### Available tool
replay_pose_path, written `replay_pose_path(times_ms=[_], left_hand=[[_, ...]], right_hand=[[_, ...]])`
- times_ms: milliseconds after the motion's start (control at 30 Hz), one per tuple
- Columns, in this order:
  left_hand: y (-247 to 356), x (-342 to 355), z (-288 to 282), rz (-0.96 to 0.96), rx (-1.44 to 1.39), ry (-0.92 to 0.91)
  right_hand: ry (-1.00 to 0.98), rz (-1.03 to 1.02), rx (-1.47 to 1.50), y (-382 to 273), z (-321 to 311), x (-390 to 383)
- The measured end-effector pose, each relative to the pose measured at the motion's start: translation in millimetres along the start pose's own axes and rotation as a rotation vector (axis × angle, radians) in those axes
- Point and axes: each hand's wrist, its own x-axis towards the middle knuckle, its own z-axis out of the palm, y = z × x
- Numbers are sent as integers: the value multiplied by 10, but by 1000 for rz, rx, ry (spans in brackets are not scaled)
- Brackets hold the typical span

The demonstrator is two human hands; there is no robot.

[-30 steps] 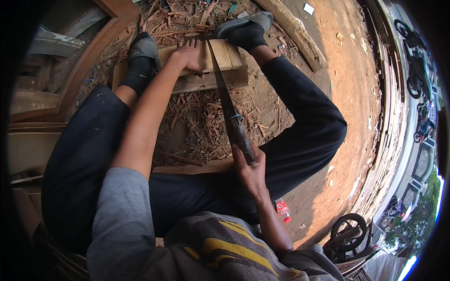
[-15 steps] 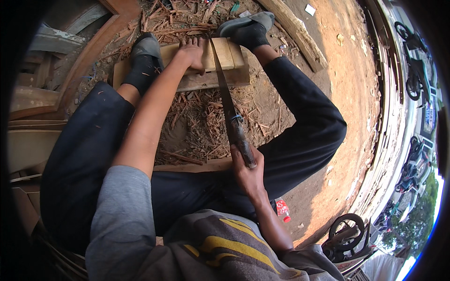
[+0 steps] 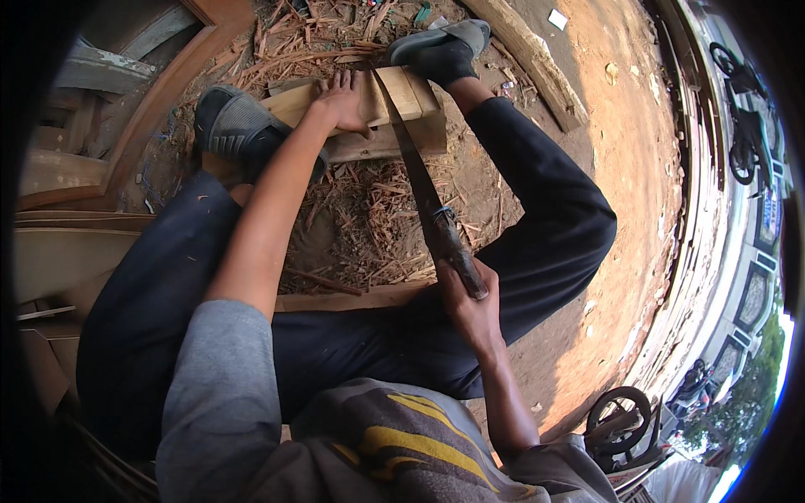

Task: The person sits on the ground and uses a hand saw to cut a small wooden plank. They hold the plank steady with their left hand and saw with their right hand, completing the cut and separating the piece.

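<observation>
My right hand is wrapped round the dark, worn handle of a handsaw, low in front of my lap. The saw's long narrow blade slants up and left, its far part lying across a pale wooden board. Just left of the blade, my left hand lies on this board with the fingers spread, holding nothing. Beneath the board is a thicker wooden block. Whether the blade sits in a cut, I cannot tell.
My sandalled feet are at both sides: the left shoe by the board's left end, the right sandal beyond its right end. Wood scraps litter the ground. A wooden frame stands left, a beam lies far right.
My right hand and the saw's handle have moved right and slightly nearer me. My left foot has swung out to the left and tipped over. My left hand stays on the board.
</observation>
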Motion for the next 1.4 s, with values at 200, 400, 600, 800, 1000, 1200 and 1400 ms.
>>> replay_pose_path(times_ms=[200,400,600,800,1000,1200,1400], left_hand=[[-62,37,49,29,-13,3],[49,-3,-25,47,-34,18],[-90,2,17,80,-17,37],[-61,-8,-51,69,13,-1],[-201,131,45,80,-46,-8],[-258,-11,171,132,-79,113],[-249,-271,281,173,-46,237]], right_hand=[[18,-61,-58,55,129,348],[47,-60,-50,21,-39,80],[6,-27,42,117,143,639],[44,-38,13,22,181,232],[17,-34,3,-169,348,461],[15,-37,-44,-192,250,247],[29,-84,-79,-94,318,195]])
